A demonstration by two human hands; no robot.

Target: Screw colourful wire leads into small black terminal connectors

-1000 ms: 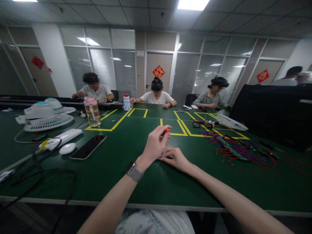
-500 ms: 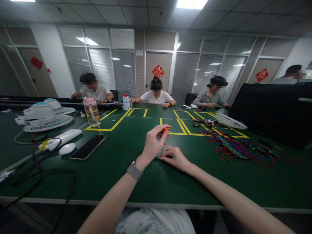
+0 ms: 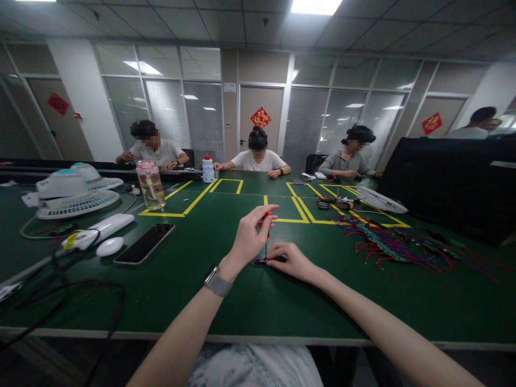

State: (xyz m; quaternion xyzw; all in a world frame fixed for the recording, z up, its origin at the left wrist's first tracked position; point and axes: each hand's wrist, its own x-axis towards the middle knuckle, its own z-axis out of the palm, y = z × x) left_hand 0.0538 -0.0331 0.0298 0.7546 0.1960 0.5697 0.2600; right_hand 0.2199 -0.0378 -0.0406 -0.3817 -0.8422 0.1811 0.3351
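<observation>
My left hand [image 3: 252, 232] is closed around the orange handle of a screwdriver [image 3: 269, 216]. The screwdriver stands nearly upright, its thin shaft pointing down to a small circuit board [image 3: 260, 260] on the green table. My right hand [image 3: 291, 260] lies low on the table, thumb and fingers pinching the right end of that board. Much of the board is covered by my fingers, so its details are hard to make out. To the right lies a pile of circuit boards with red and blue wires [image 3: 381, 239].
Left of my arms lie a phone [image 3: 145, 244], a white mouse [image 3: 110, 246], a power strip [image 3: 100, 231] and black cables. A pink-lidded bottle [image 3: 150, 185] and white fans [image 3: 76, 196] stand behind. A black monitor [image 3: 447, 188] is at right. Several people sit across the table.
My left hand has shifted slightly left, and its fingers have turned on the screwdriver handle, with the index finger stretched further out. My right hand stays in place.
</observation>
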